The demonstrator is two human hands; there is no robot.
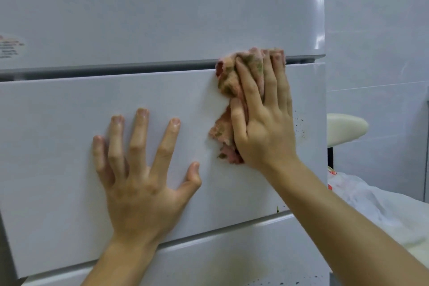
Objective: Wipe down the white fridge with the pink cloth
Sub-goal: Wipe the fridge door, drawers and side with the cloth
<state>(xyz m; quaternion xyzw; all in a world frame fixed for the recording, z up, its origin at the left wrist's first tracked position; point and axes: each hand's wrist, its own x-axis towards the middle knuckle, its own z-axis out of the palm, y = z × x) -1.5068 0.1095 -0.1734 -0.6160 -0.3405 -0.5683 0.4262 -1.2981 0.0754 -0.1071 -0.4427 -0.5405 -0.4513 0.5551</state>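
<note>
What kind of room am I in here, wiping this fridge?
Most likely a home kitchen: a white fridge with stacked doors, a glossy tiled wall to its right, and a plastic bag lying beside it.

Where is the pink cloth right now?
In the head view, the pink cloth is right of centre, pressed under the right hand against the middle panel of the white fridge, just below the gap under the upper door.

Free fridge front (pixel 69 123) left and above; stool (pixel 346 127), plastic bag (pixel 371 204) at right.
</note>
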